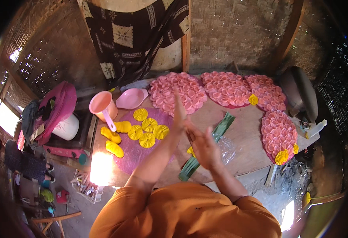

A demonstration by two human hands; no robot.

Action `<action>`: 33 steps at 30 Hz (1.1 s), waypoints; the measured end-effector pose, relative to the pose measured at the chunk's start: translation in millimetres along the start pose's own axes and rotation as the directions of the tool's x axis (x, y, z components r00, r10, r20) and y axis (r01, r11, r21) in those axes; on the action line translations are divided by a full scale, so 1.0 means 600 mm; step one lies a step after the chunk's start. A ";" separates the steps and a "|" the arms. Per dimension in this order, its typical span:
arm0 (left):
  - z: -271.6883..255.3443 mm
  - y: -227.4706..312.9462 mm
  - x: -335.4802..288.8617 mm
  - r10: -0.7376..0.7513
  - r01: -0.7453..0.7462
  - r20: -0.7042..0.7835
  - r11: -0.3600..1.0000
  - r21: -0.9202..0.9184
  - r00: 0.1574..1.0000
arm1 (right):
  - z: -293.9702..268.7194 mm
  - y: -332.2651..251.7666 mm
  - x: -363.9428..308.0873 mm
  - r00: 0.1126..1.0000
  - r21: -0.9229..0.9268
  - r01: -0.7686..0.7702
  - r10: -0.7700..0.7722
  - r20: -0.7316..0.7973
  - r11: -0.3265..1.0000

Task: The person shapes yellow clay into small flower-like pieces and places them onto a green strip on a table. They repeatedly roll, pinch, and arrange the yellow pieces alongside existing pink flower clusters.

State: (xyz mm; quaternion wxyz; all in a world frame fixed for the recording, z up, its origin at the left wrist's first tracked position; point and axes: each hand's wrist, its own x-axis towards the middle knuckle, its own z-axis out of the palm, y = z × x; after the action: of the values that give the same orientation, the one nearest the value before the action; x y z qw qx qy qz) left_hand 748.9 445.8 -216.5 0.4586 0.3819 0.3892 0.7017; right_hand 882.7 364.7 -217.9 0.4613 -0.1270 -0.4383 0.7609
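Hands meet over the table's middle, palms facing. Left hand (179, 114) and right hand (205, 147) both have fingers straight, held close together; cannot tell if anything sits between the palms. Small yellow piece (189, 151) shows just left of the right hand, by the green strip (222, 127).

Risks, my judgement: left forearm dropping low could smear the yellow fluted discs (149, 125); right wrist could snag the clear plastic (228, 150); a knock could tip the near-right pink cluster (279, 133) off the edge.

Surface: wooden table (243, 125), purple sheet (136, 158) left. Room: woven wall (237, 35), dark patterned curtain (132, 37) far, pink stove (63, 151) left.
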 end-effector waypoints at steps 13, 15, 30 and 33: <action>-0.404 0.227 -0.226 0.677 0.084 -0.381 0.429 0.900 0.630 | -0.140 0.068 -0.051 0.993 -0.942 0.117 0.049 0.107 -0.316; -0.424 0.229 -0.277 0.460 0.496 -0.526 0.195 0.846 0.716 | -0.138 0.067 -0.049 0.993 -0.949 0.122 0.042 0.114 -0.290; -0.457 0.044 -0.297 0.364 0.254 -0.568 0.630 0.733 0.738 | -0.151 0.014 -0.055 0.983 -0.803 -0.183 0.090 -0.160 0.567; -0.459 0.076 -0.313 0.379 -0.063 -0.515 0.846 0.529 0.768 | -0.157 0.013 -0.050 0.932 -0.269 -0.252 0.158 -0.327 0.930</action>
State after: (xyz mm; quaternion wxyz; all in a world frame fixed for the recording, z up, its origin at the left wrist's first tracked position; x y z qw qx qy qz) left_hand 541.4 202.4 -321.2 0.1115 0.2851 0.6267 0.7166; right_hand 950.6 390.4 -285.3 0.4141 -0.3563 -0.4601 0.6999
